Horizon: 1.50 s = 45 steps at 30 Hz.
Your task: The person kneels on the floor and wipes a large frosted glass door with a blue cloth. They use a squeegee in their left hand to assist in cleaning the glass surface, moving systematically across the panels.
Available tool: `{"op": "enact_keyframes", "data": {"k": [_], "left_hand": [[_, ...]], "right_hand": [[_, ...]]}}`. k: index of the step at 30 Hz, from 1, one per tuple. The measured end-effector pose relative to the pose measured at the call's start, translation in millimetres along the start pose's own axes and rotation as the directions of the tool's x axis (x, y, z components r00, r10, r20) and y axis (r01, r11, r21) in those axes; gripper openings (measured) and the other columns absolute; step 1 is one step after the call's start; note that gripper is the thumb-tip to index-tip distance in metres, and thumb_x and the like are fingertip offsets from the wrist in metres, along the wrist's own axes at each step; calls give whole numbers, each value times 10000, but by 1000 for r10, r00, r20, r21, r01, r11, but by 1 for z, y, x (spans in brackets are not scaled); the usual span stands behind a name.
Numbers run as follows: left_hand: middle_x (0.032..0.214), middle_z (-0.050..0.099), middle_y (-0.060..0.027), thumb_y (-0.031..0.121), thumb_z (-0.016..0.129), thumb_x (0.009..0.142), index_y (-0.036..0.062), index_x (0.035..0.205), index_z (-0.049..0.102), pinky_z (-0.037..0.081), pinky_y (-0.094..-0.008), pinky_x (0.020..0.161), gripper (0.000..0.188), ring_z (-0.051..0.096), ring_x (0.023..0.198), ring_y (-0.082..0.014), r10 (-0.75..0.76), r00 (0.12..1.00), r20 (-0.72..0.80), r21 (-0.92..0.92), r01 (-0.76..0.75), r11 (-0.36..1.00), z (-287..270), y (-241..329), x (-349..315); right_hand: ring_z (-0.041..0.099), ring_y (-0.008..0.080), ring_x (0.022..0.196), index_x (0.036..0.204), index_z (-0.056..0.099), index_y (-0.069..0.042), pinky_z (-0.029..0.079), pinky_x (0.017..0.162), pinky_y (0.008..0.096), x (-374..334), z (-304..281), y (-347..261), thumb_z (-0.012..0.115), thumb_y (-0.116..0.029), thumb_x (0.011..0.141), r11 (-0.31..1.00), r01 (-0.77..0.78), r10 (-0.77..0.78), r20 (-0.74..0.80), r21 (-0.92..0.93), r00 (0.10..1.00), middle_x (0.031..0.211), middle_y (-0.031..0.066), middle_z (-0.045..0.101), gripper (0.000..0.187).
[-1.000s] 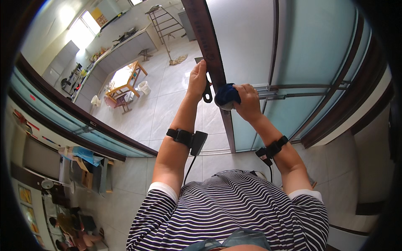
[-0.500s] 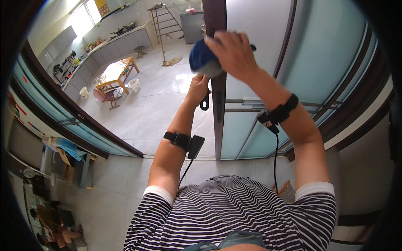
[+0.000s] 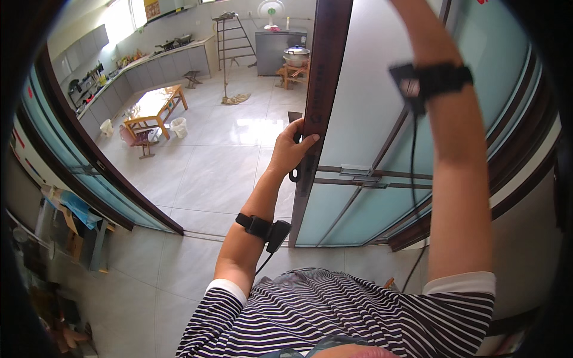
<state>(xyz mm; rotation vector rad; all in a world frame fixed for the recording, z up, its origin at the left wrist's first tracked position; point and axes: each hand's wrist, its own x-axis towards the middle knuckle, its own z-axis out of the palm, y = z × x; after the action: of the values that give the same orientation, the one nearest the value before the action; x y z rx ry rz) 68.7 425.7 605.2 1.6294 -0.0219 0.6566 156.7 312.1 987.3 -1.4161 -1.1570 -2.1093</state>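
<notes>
My left hand (image 3: 289,150) is closed round a black-handled scraper (image 3: 294,175). The looped end of its handle sticks out below my fist, and a flat, flared blade end shows above my fingers. The thumb of that hand presses on the dark brown edge frame (image 3: 325,77) of a sliding glass door (image 3: 382,77). Reaching up along the frosted panel, my right forearm leaves the picture at the top; its hand is out of sight. The blue cloth-like thing it had is not visible.
Beyond the doorway are a low wooden table (image 3: 156,102), a white bucket (image 3: 179,127), a stepladder (image 3: 235,42) and a lidded pot (image 3: 296,55) on a stool. Another door panel (image 3: 89,155) stands on the left. A cable (image 3: 413,167) hangs from my right armband.
My right hand has gone up and out of view with the blue cloth-like thing. My left thumb now rests on the door frame, and the view has shifted.
</notes>
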Motion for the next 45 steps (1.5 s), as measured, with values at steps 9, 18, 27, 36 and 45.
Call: {"op": "enact_keyframes", "data": {"k": [9,18,27,36,45], "left_hand": [[1014,663,-21,72,716,836,30,1163,608,506,-247,722,347,619,832,-94,65,986,151,56,-74,996,-14,-22,3],[948,663,-39,147,678,864,27,1199,608,495,-261,644,362,588,744,-101,18,995,95,61,-24,998,-17,-17,3],[1075,637,-39,696,175,959,56,1333,557,451,-227,584,834,556,906,-99,-68,993,94,-234,88,968,-4,5,1],[1157,625,-83,788,82,892,41,1307,561,497,-255,712,980,598,905,-148,-276,911,306,-258,358,897,-46,4,6],[1300,574,-146,749,180,923,-32,1392,448,396,-315,1057,949,536,1206,-204,-162,939,302,-228,236,945,-67,15,6]], "right_hand": [[561,243,981,1096,671,-139,406,827,403,-259,-81,-140,617,-83,785,980,-106,29,402,171,915,1050,38,598,321],[554,221,942,1085,634,-140,387,800,402,-221,-67,-121,592,-93,801,987,3,-69,398,163,915,1014,25,571,291],[519,383,1005,1169,544,-31,421,868,478,-48,-17,-20,650,-18,704,993,116,-117,-42,-23,992,1054,181,544,477],[529,288,1018,1177,623,-110,379,855,445,-291,-82,-155,684,-50,652,976,-139,56,425,169,904,1097,73,574,533],[552,214,946,1046,646,-105,376,796,403,-335,-106,-202,613,-125,799,944,-145,-18,483,298,876,1027,37,578,250]]}}
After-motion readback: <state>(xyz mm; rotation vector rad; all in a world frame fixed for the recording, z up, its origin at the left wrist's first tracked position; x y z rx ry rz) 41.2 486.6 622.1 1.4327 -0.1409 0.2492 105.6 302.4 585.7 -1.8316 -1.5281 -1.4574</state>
